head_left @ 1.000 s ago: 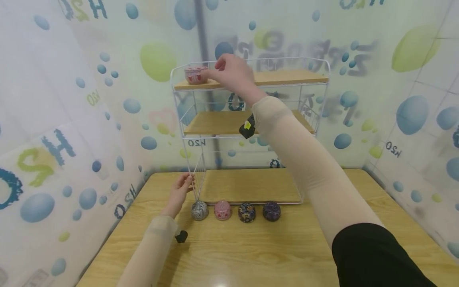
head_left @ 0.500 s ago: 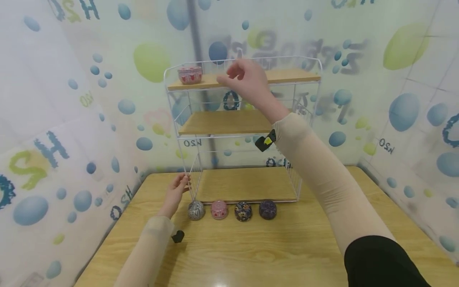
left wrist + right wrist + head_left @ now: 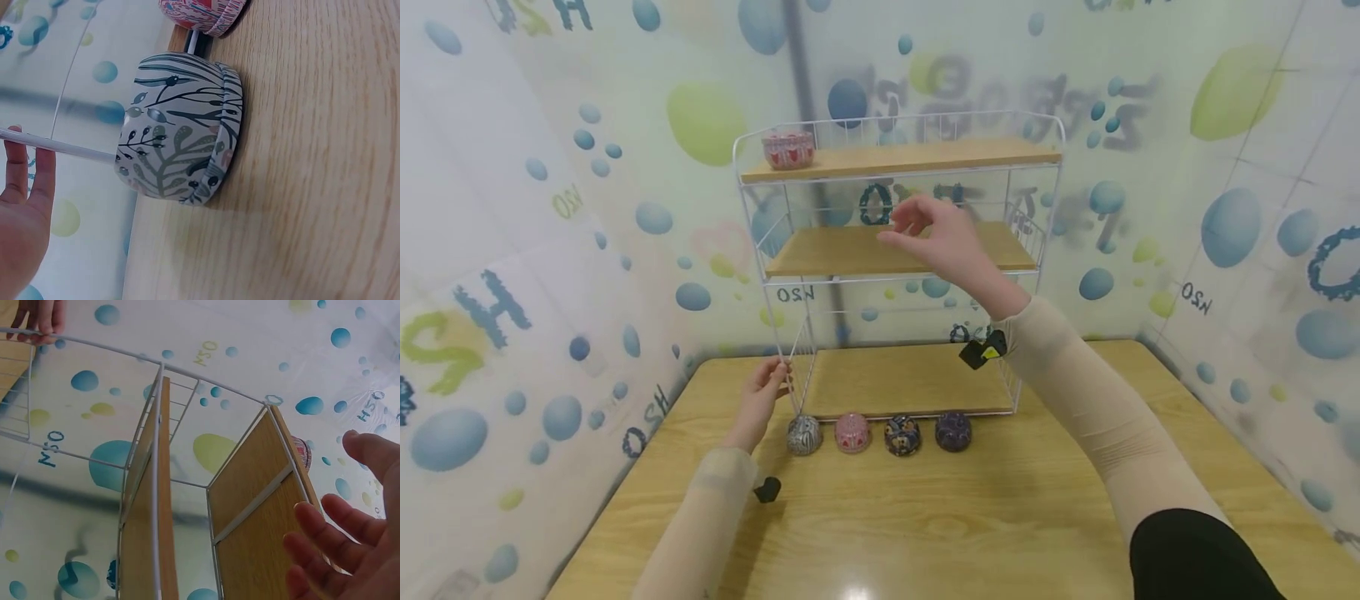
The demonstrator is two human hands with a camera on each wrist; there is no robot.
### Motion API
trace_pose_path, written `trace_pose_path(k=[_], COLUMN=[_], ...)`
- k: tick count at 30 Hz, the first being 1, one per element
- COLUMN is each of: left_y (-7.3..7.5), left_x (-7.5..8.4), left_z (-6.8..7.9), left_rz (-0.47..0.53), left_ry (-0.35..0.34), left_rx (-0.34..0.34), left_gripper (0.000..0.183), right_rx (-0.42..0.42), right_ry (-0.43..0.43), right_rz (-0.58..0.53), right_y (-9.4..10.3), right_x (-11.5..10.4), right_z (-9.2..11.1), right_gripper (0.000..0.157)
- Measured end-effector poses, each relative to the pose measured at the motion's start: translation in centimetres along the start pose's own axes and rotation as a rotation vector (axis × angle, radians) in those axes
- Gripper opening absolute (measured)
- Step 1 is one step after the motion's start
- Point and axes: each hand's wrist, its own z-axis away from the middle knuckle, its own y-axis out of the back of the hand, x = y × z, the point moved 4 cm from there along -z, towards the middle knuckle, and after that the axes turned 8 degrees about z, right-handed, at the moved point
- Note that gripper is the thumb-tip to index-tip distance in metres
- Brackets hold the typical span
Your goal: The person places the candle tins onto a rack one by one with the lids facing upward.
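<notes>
My right hand [image 3: 943, 242] holds nothing, its fingers loosely bent, in front of the middle board of a white wire shelf rack [image 3: 895, 268]. A pink patterned round tin [image 3: 788, 151] stands on the top board at its left end. My left hand [image 3: 760, 400] grips the rack's left front post [image 3: 69, 149] low down. Along the rack's foot sit more round tins in a row: a grey leaf-patterned one [image 3: 178, 128], a pink one [image 3: 853, 432], a dark floral one [image 3: 902, 435] and a dark purple one [image 3: 953, 432].
The rack has three wooden boards, the lowest board [image 3: 910, 379] close to the wooden table [image 3: 925, 517]. A wall covering [image 3: 587, 250] with blue and green bubbles encloses the table at the back and both sides. Each wrist carries a small black device [image 3: 767, 489].
My right hand has moved away from the pink tin on the top board, down and to the right. That tin stays in place. The left hand keeps holding the post.
</notes>
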Motion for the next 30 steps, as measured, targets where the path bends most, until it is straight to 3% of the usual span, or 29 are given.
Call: trace_pose_path(k=[9, 17, 25, 30], left_y=[0.2, 0.1, 0.1, 0.2], left_x=[-0.4, -0.4, -0.5, -0.4], left_z=[-0.1, -0.3, -0.4, -0.3], left_rz=[-0.012, -0.012, -0.009, -0.013], left_ry=[-0.010, -0.016, 0.001, -0.026], left_rx=[0.007, 0.002, 0.001, -0.003], left_gripper=[0.036, 0.028, 0.023, 0.021], right_rx=[-0.092, -0.178, -0.208, -0.268], right_ry=[0.038, 0.051, 0.047, 0.049], right_rz=[-0.120, -0.090, -0.098, -0.095], right_y=[-1.0, -1.9, -2.2, -3.0], right_x=[2.6, 4.9, 6.8, 8.2], right_z=[2.8, 5.3, 7.4, 8.5], right_gripper=[0.040, 0.045, 0.045, 0.045])
